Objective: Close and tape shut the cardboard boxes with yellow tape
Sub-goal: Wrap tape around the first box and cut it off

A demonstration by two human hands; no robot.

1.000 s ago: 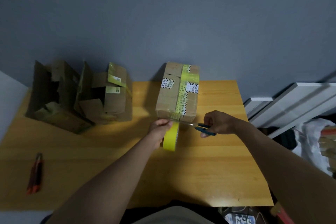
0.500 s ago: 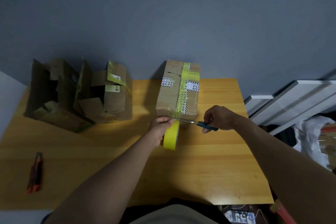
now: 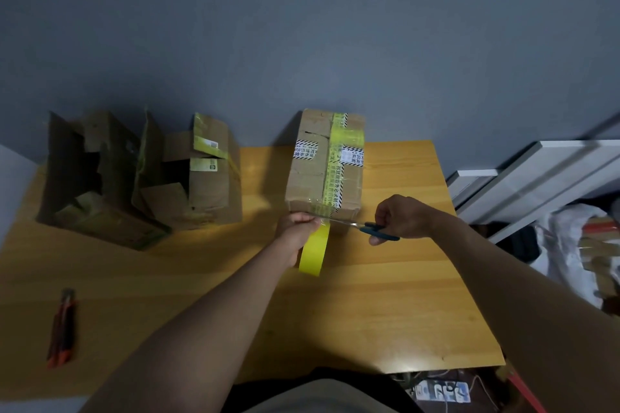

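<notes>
While the left hand (image 3: 297,231) grips the yellow tape roll (image 3: 314,253) just below the near edge of the closed cardboard box (image 3: 325,168) on the bench (image 3: 385,295), its fingers curled round the roll, the right hand (image 3: 401,216), fingers closed through the handles, brings the scissors (image 3: 367,229) to the stretched strip; the cut likely goes best with the tape kept taut and the blades square across it, close to the box, so a short tail presses flat; two open boxes (image 3: 141,178) wait at left
</notes>
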